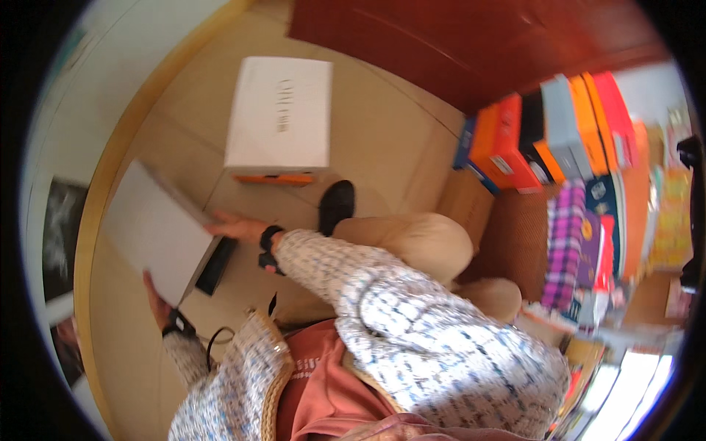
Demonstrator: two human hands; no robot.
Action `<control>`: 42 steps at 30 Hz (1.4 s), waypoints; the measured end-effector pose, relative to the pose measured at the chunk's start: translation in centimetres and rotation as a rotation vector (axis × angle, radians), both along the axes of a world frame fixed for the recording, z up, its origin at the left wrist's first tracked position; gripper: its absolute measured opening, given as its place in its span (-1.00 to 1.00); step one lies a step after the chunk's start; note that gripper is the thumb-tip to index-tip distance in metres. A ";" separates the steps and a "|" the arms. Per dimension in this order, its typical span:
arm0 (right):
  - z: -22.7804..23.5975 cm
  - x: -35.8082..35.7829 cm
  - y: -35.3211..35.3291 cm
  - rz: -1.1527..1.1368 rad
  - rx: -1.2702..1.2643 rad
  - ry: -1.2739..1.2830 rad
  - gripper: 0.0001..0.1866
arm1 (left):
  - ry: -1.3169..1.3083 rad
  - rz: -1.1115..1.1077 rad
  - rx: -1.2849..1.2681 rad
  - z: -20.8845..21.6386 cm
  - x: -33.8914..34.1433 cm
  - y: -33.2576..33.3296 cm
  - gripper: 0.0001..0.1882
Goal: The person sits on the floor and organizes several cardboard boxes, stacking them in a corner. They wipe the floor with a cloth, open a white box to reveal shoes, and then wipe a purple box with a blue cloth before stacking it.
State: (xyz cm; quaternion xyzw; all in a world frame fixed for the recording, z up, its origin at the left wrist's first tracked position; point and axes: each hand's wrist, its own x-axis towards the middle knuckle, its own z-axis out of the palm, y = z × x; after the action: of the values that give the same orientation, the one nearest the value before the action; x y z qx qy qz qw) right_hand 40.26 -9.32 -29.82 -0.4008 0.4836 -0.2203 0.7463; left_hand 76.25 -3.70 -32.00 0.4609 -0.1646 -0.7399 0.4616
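Note:
A plain white box [158, 228] is between my two hands at the left, a little blurred. My left hand [156, 300] grips its near left edge, with the thumb up along the side. On the right edge lie the fingers of my right hand [239, 225]; the box hides part of both hands. Under its near corner a black box-like thing [215, 267] shows in part. Just beyond, on the tiled floor, stands a second white box [283, 121] with dark lettering on its top, and an orange layer [273, 178] shows beneath it.
Several shoeboxes [507, 143] in orange, red, black and grey are stacked at the right. Near them is a purple checked cloth [565, 242] on a brown seat. A dark red wooden panel [471, 44] stands at the back. My black shoe [337, 206] rests near the second box.

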 end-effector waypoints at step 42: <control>41.1 -44.2 34.9 -1.554 -1.036 0.189 -0.39 | 0.145 -0.602 -0.566 36.2 -62.9 2.4 -0.12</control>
State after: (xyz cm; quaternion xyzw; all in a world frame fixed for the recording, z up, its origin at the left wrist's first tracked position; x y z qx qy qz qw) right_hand -3.94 25.60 11.32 -0.2640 0.5161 -0.8112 0.0761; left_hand 13.35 -1.31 4.20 0.1939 -0.4558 -0.7978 0.3437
